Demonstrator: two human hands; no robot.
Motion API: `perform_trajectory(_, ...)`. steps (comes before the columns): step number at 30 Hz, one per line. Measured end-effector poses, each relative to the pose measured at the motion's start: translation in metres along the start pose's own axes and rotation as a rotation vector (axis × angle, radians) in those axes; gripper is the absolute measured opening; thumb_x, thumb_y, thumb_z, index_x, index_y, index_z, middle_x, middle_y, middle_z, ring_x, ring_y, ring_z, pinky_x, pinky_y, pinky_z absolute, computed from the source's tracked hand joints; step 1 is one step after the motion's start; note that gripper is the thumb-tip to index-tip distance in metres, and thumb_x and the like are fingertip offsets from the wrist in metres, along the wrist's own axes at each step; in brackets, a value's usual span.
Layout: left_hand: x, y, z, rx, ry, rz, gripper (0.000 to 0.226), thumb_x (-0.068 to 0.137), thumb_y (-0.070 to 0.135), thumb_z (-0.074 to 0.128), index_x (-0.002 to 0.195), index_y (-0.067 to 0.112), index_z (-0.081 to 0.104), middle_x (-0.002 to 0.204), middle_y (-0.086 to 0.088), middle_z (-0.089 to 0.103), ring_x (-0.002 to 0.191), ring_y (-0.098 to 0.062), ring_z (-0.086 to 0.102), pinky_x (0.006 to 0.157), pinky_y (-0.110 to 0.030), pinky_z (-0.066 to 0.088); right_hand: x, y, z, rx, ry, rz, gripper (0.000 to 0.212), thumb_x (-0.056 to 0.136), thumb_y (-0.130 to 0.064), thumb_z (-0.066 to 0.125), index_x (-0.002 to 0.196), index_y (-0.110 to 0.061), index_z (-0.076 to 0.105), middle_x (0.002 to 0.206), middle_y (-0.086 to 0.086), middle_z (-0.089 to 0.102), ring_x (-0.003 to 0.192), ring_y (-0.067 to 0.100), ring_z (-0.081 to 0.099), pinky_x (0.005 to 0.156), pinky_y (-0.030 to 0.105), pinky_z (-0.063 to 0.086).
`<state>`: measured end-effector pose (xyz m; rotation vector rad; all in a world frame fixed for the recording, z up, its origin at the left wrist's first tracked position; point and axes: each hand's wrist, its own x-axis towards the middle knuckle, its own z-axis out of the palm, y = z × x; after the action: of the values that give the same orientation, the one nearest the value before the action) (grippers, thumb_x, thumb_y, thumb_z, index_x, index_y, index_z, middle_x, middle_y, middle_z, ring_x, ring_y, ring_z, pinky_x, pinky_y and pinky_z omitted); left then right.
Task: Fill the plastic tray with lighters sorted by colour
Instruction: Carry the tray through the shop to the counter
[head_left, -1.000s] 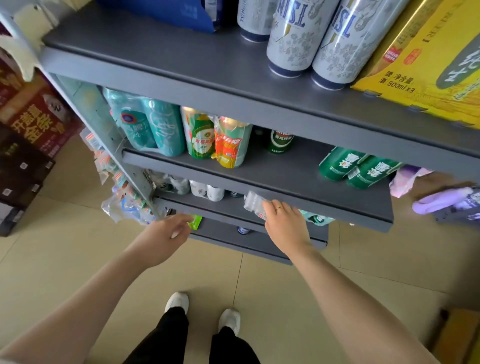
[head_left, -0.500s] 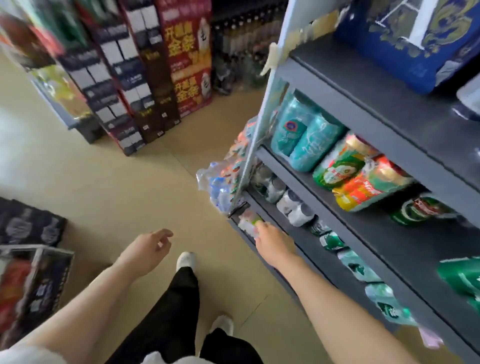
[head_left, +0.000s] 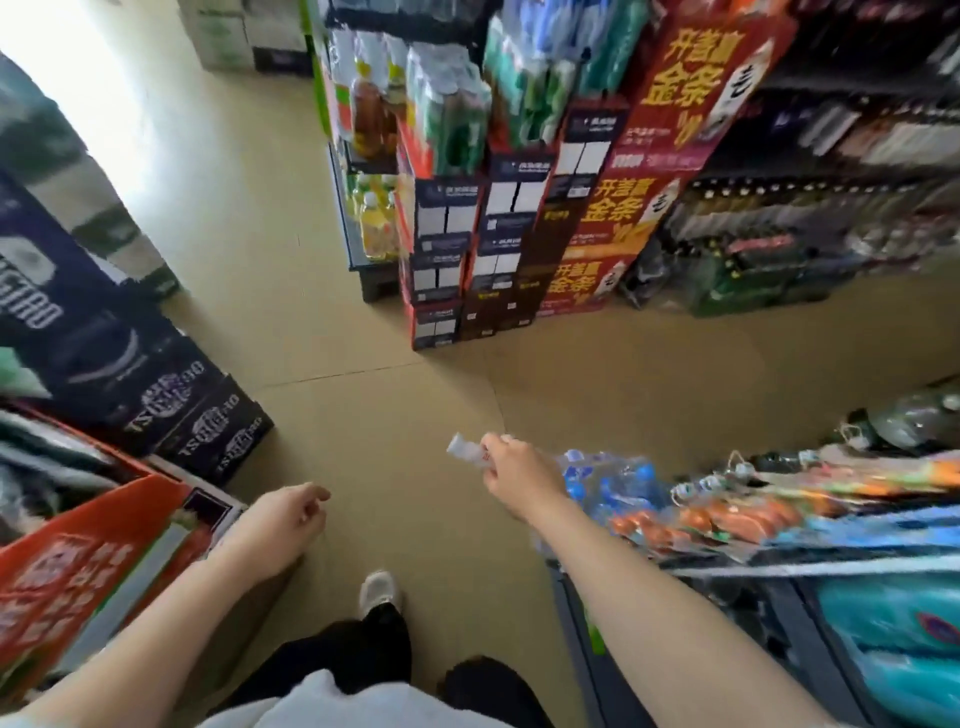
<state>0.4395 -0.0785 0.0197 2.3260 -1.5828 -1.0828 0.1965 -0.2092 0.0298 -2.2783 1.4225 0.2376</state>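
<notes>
My right hand (head_left: 514, 467) is held out over the floor, shut on a small clear plastic piece with a white end (head_left: 461, 448), which looks like the plastic tray; motion blur hides its exact shape. My left hand (head_left: 283, 519) hangs lower and to the left with loosely curled fingers and nothing visible in it. I see no lighters in this view.
A grey shelf rack (head_left: 613, 639) with packed water bottles (head_left: 608, 478) and hanging snacks stands at my right. Stacked drink cartons (head_left: 509, 249) rise ahead. Dark beer cases (head_left: 171, 405) and an orange box (head_left: 78, 561) sit at the left. Beige floor (head_left: 389, 405) lies between.
I have turned away from the shelf towards the aisle. My right hand came off the shelf with the clear plastic piece in it. My left hand has dropped lower and curled.
</notes>
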Motion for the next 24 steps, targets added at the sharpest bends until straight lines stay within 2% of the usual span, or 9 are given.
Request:
perform_trajectory(2, 0.028, -0.005, -0.024, -0.035, 0.01, -0.008, 0.031, 0.09, 0.016, 0.047, 0.12, 0.013, 0.054, 0.11, -0.004, 0.062, 0.098, -0.019, 0.058, 0.087, -0.029, 0.046, 0.04, -0.006, -0.012, -0.004, -0.001, 0.026, 0.015, 0.085, -0.013, 0.042, 0.1, -0.013, 0.047, 0.108, 0.01, 0.057, 0.102, 0.031, 0.053, 0.071, 0.036, 0.042)
perform_trajectory(5, 0.07, -0.002, -0.059, -0.125, 0.063, 0.003, 0.032, 0.089, 0.015, 0.048, 0.121, 0.013, 0.054, 0.107, -0.003, 0.063, 0.095, -0.018, 0.059, 0.086, -0.03, 0.047, 0.095, -0.01, -0.031, -0.025, -0.007, 0.071, 0.01, 0.087, -0.015, 0.041, 0.096, -0.013, 0.046, 0.108, 0.011, 0.058, 0.102, 0.031, 0.053, 0.067, 0.034, 0.035)
perform_trajectory(10, 0.153, 0.01, -0.117, -0.253, 0.152, 0.047, 0.031, 0.09, 0.017, 0.051, 0.12, 0.018, 0.054, 0.098, 0.003, 0.059, 0.087, -0.013, 0.059, 0.078, -0.023, 0.045, 0.195, -0.009, -0.063, -0.143, -0.047, 0.043, 0.006, 0.088, -0.015, 0.041, 0.092, -0.015, 0.044, 0.106, 0.01, 0.061, 0.097, 0.029, 0.056, 0.063, 0.03, 0.034)
perform_trajectory(12, 0.192, 0.008, -0.142, -0.27, 0.186, 0.045, 0.03, 0.09, 0.019, 0.051, 0.119, 0.018, 0.054, 0.097, 0.003, 0.059, 0.083, -0.012, 0.059, 0.074, -0.021, 0.044, 0.241, -0.012, -0.078, -0.182, -0.07, 0.023, 0.005, 0.09, -0.017, 0.041, 0.085, -0.019, 0.038, 0.102, 0.007, 0.061, 0.089, 0.026, 0.055, 0.061, 0.029, 0.036)
perform_trajectory(14, 0.233, 0.005, -0.166, -0.288, 0.216, 0.026, 0.029, 0.09, 0.018, 0.051, 0.119, 0.017, 0.054, 0.096, 0.003, 0.06, 0.082, -0.013, 0.06, 0.074, -0.023, 0.046, 0.292, -0.015, -0.093, -0.2, -0.091, 0.011, 0.004, 0.09, -0.02, 0.043, 0.088, -0.018, 0.041, 0.101, 0.005, 0.061, 0.086, 0.022, 0.056, 0.062, 0.031, 0.043)
perform_trajectory(16, 0.269, 0.0, -0.191, -0.298, 0.245, -0.014, 0.03, 0.09, 0.018, 0.051, 0.119, 0.016, 0.054, 0.095, 0.002, 0.06, 0.083, -0.015, 0.06, 0.076, -0.025, 0.047, 0.344, -0.024, -0.11, -0.208, -0.106, -0.006, 0.007, 0.09, -0.02, 0.044, 0.096, -0.017, 0.045, 0.102, 0.004, 0.062, 0.09, 0.022, 0.058, 0.069, 0.035, 0.05)
perform_trajectory(19, 0.312, -0.014, -0.233, -0.356, 0.29, -0.128, 0.031, 0.09, 0.018, 0.052, 0.12, 0.015, 0.053, 0.097, 0.001, 0.059, 0.084, -0.015, 0.06, 0.077, -0.026, 0.048, 0.418, -0.053, -0.14, -0.216, -0.133, -0.096, 0.015, 0.09, -0.017, 0.041, 0.104, -0.016, 0.046, 0.107, 0.007, 0.062, 0.097, 0.028, 0.058, 0.073, 0.039, 0.05)
perform_trajectory(21, 0.339, -0.028, -0.261, -0.419, 0.338, -0.215, 0.03, 0.09, 0.018, 0.052, 0.12, 0.015, 0.053, 0.096, 0.001, 0.06, 0.083, -0.015, 0.059, 0.076, -0.029, 0.049, 0.464, -0.084, -0.16, -0.234, -0.16, -0.194, 0.02, 0.091, -0.017, 0.038, 0.109, -0.013, 0.045, 0.109, 0.01, 0.061, 0.099, 0.032, 0.058, 0.07, 0.038, 0.047)
perform_trajectory(24, 0.372, -0.056, -0.299, -0.449, 0.426, -0.34, 0.029, 0.09, 0.019, 0.051, 0.118, 0.014, 0.055, 0.092, 0.001, 0.061, 0.079, -0.013, 0.058, 0.067, -0.025, 0.044, 0.533, -0.138, -0.181, -0.178, -0.153, -0.309, 0.013, 0.092, -0.02, 0.04, 0.099, -0.011, 0.045, 0.102, 0.014, 0.063, 0.09, 0.034, 0.06, 0.062, 0.035, 0.041)
